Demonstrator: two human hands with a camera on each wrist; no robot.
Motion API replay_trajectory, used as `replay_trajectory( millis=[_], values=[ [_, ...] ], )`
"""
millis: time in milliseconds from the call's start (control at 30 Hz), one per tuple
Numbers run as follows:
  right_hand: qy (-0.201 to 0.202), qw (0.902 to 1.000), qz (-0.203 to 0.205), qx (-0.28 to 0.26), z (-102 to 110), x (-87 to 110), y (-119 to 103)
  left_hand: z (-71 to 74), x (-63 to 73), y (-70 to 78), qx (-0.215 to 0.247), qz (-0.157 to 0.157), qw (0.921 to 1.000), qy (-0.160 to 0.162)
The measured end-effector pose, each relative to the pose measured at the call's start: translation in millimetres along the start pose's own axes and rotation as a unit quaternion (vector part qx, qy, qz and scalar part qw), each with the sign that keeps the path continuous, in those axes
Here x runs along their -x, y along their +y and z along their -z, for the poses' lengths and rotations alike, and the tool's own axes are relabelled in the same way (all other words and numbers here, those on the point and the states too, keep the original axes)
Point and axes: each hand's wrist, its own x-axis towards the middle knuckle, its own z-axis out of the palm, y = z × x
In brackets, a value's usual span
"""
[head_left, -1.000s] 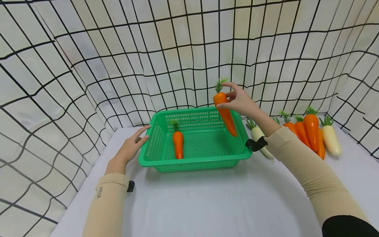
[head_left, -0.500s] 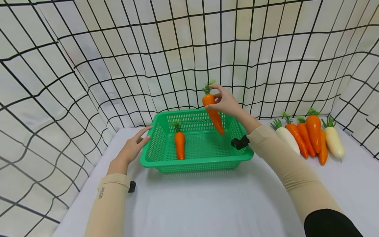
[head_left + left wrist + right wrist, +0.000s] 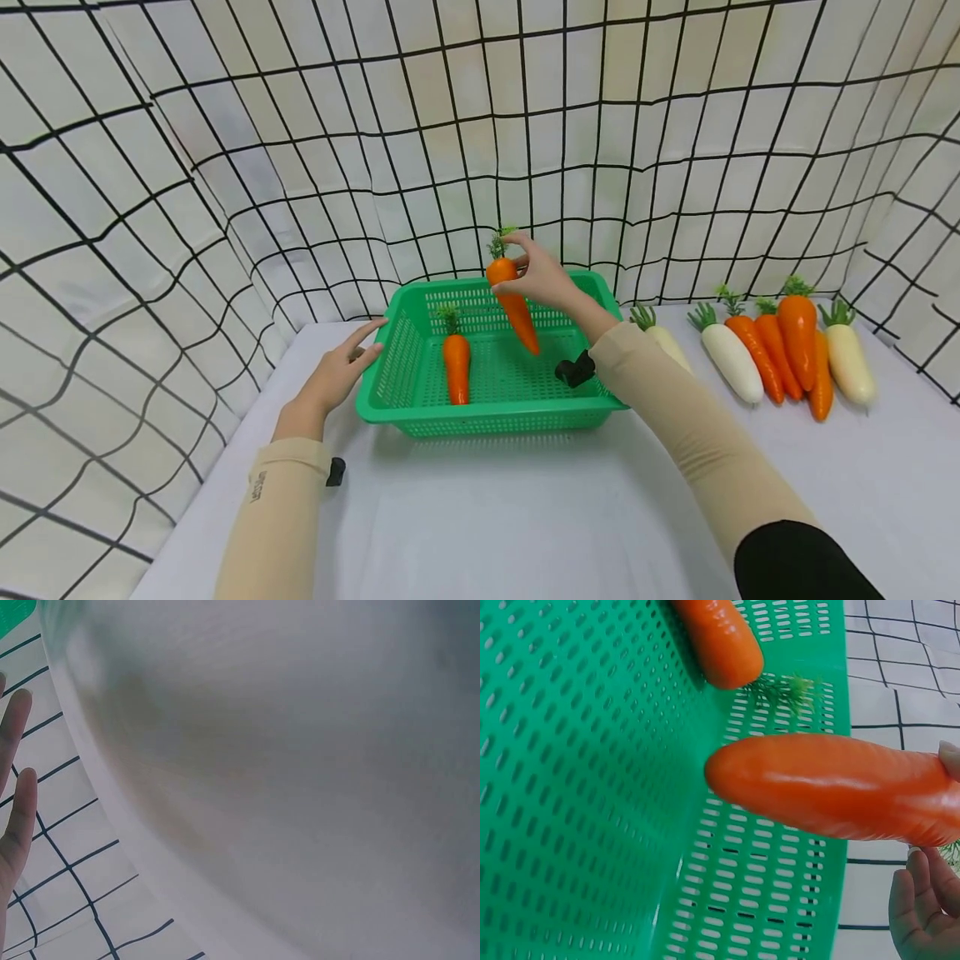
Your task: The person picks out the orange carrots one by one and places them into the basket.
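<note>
A carrot [image 3: 517,312] with a green top hangs tilted over the green basket [image 3: 495,414], and my right hand [image 3: 543,275] pinches it near its top end. In the right wrist view this carrot [image 3: 817,784] points its tip toward the basket floor. Inside the basket, toward the left, lies another carrot [image 3: 456,367]. My left hand [image 3: 330,379] is at the basket's left rim with fingers extended, holding nothing. The left wrist view catches only some fingers [image 3: 19,817] at its edge.
On the right side of the white table [image 3: 480,517] lie several carrots [image 3: 797,333] between a white radish [image 3: 733,362] and a cream radish [image 3: 849,362]. Another radish [image 3: 663,343] is partly behind the right forearm. A black grid net [image 3: 450,167] on white cloth walls the back and sides.
My right hand has carried the carrot leftward and somewhat lower, from the basket's right side to above its middle. The left hand has stayed at the rim.
</note>
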Motion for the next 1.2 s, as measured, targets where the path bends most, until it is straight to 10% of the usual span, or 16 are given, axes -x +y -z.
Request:
replay_trajectory(
  millis=[333, 767, 1200],
  values=[
    [-0.02, 0.9989, -0.034, 0.028, -14.5, -9.9, 2.0, 2.2, -0.7, 3.0, -0.002, -0.001, 1.0, -0.002],
    [-0.162, 0.9798, -0.116, -0.019, -31.5, -9.3, 5.8, 1.1, 0.4, 2.3, -0.003, 0.002, 1.0, 0.001],
    [-0.185, 0.9701, -0.155, 0.027, -32.8, -7.3, 24.1, -0.4, 0.1, 1.5, 0.0, 0.003, 1.0, 0.001]
  ],
)
